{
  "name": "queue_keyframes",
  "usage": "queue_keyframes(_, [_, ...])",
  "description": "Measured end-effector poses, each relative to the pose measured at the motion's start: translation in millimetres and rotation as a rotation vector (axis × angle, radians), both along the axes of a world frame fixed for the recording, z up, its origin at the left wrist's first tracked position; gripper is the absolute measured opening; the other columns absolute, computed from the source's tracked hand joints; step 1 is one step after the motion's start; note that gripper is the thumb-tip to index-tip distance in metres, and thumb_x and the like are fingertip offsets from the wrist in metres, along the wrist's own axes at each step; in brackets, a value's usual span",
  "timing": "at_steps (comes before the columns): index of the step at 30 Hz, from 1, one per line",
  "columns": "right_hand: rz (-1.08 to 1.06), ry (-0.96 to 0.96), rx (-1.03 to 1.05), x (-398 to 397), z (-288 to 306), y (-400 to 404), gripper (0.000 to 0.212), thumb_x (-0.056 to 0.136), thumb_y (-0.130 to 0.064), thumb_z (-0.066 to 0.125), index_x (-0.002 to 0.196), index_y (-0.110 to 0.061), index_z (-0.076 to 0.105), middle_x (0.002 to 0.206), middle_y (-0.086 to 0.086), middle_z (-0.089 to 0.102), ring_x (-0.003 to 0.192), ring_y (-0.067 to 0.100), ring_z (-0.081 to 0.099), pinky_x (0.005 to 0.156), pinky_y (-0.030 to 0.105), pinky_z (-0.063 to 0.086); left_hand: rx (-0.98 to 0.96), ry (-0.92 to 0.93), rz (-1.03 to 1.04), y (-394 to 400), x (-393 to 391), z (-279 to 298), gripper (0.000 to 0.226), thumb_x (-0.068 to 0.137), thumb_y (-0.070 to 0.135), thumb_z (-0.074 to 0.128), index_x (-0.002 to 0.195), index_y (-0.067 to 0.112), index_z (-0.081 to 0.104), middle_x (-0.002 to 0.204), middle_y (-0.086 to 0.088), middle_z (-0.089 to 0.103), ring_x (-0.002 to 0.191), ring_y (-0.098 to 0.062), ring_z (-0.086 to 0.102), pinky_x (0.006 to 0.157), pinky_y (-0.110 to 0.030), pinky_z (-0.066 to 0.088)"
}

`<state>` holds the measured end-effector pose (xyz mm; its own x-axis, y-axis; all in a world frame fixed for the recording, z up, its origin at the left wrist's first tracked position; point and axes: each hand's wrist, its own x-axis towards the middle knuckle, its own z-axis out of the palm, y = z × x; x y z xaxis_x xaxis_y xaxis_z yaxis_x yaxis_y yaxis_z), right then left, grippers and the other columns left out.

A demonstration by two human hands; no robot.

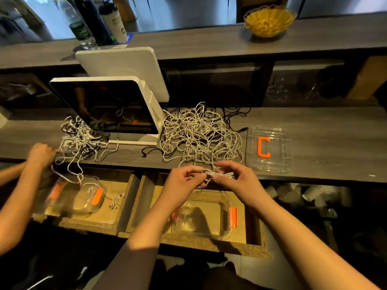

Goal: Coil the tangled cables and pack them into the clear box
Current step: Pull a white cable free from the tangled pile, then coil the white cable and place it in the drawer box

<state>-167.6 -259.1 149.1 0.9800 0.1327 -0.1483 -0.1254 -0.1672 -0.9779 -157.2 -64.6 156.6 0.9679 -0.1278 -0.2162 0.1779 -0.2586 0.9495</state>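
Tangled white cables [199, 132] heaped just beyond fingertips; small white coil [217, 174] pinched between left hand [184, 181] and right hand [234, 176]. Could snag on trailing strands, loosening over clear plastic box [225, 227] below.

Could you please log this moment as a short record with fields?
left hand: pinches the coil
right hand: holds the coil
coil: small white bundle, between both hands, above the box
box: clear, open, in a drawer, looks empty
tangle: white and black cables on the counter
lid: on the counter, right of the tangle
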Motion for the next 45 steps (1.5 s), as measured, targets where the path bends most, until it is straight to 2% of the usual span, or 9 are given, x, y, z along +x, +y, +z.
queue_keyframes(5, [0.057, 0.02, -0.298, 1.2, -56.7, 11.8, 0.018, 0.081, -0.026, 0.079, 0.095, -0.022, 0.068, 0.089, -0.004, 0.068, 0.077, 0.01, 0.06, 0.07, 0.023, 0.047, 0.112, 0.147, 0.083, 8.7, -16.1, -56.6, 0.013, 0.091, 0.01, 0.071, 0.103, 0.009, 0.073, 0.08, -0.003, 0.073, 0.069, -0.003, 0.068, 0.067, -0.015, 0.05])
queue_keyframes(9, [0.197, 0.062, -0.468, -4.9, -112.5, 25.6, 0.013, 0.084, -0.03, 0.076, 0.089, -0.023, 0.067, 0.082, -0.001, 0.067, 0.071, 0.015, 0.058, 0.067, 0.034, 0.046, 0.25, 0.268, 0.116, 15.7, -23.6, -114.0, 0.017, 0.086, 0.014, 0.077, 0.101, 0.006, 0.076, 0.09, -0.005, 0.072, 0.085, -0.017, 0.067, 0.082, -0.03, 0.053])
queue_keyframes(14, [0.319, 0.073, -0.554, -11.2, -168.0, 50.6, 0.012, 0.087, -0.03, 0.073, 0.091, -0.02, 0.069, 0.074, -0.005, 0.063, 0.069, 0.01, 0.055, 0.061, 0.023, 0.038, 0.416, 0.33, 0.128, 31.0, -38.0, -165.2, 0.025, 0.087, 0.018, 0.076, 0.108, 0.003, 0.076, 0.102, -0.012, 0.075, 0.094, -0.024, 0.07, 0.084, -0.026, 0.052])
queue_keyframes(20, [0.451, 0.084, -0.728, 4.6, -199.1, 54.7, 0.035, 0.09, -0.038, 0.069, 0.119, -0.019, 0.069, 0.133, 0.005, 0.062, 0.125, 0.022, 0.054, 0.101, 0.03, 0.04, 0.35, 0.464, 0.153, 36.1, -27.1, -188.3, 0.041, 0.093, 0.021, 0.07, 0.129, 0.002, 0.064, 0.127, -0.011, 0.068, 0.108, -0.022, 0.068, 0.092, -0.023, 0.049])
queue_keyframes(22, [0.488, 0.078, -0.83, 5.4, -202.8, 54.2, 0.038, 0.092, -0.039, 0.065, 0.126, -0.023, 0.065, 0.143, 0.004, 0.054, 0.133, 0.025, 0.045, 0.11, 0.036, 0.035, 0.408, 0.455, 0.118, 45.4, -26.5, -191.8, 0.043, 0.092, 0.022, 0.071, 0.13, 0.005, 0.064, 0.128, -0.01, 0.067, 0.113, -0.02, 0.064, 0.091, -0.019, 0.045])
queue_keyframes(28, [0.423, -0.003, -0.826, 37.1, -194.2, 68.0, 0.027, 0.094, -0.029, 0.062, 0.119, -0.02, 0.067, 0.122, 0.0, 0.065, 0.114, 0.021, 0.058, 0.095, 0.031, 0.044, 0.514, 0.265, 0.053, 70.5, 12.4, -194.0, 0.025, 0.094, 0.013, 0.065, 0.117, 0.014, 0.074, 0.116, -0.002, 0.073, 0.098, -0.007, 0.063, 0.072, 0.001, 0.037])
queue_keyframes(36, [0.59, -0.02, -1.055, 87.6, -195.8, 76.4, 0.049, 0.087, -0.001, 0.058, 0.134, -0.013, 0.049, 0.144, 0.011, 0.04, 0.1, 0.034, 0.065, 0.074, 0.038, 0.051, 0.732, -0.299, -0.27, 77.6, 99.2, -198.1, 0.034, 0.082, -0.011, 0.059, 0.107, 0.007, 0.074, 0.107, -0.009, 0.071, 0.1, -0.021, 0.065, 0.091, -0.036, 0.055])
queue_keyframes(40, [0.56, -0.087, -1.051, 91.4, -205.4, 57.5, 0.051, 0.083, 0.007, 0.056, 0.131, -0.011, 0.053, 0.138, 0.01, 0.041, 0.118, 0.03, 0.05, 0.092, 0.039, 0.048, 0.776, -0.233, -0.513, 81.7, 112.0, -210.4, 0.049, 0.078, -0.014, 0.059, 0.118, 0.012, 0.071, 0.126, -0.006, 0.062, 0.122, -0.019, 0.054, 0.103, -0.03, 0.048])
queue_keyframes(45, [0.463, -0.168, -1.035, 99.6, -219.9, 52.2, 0.049, 0.081, 0.005, 0.062, 0.127, -0.011, 0.06, 0.128, 0.011, 0.053, 0.117, 0.03, 0.05, 0.093, 0.041, 0.05, 0.767, -0.172, -0.556, 83.8, 131.9, -219.1, 0.055, 0.075, -0.018, 0.056, 0.121, 0.012, 0.065, 0.121, -0.006, 0.054, 0.117, -0.022, 0.049, 0.093, -0.032, 0.049])
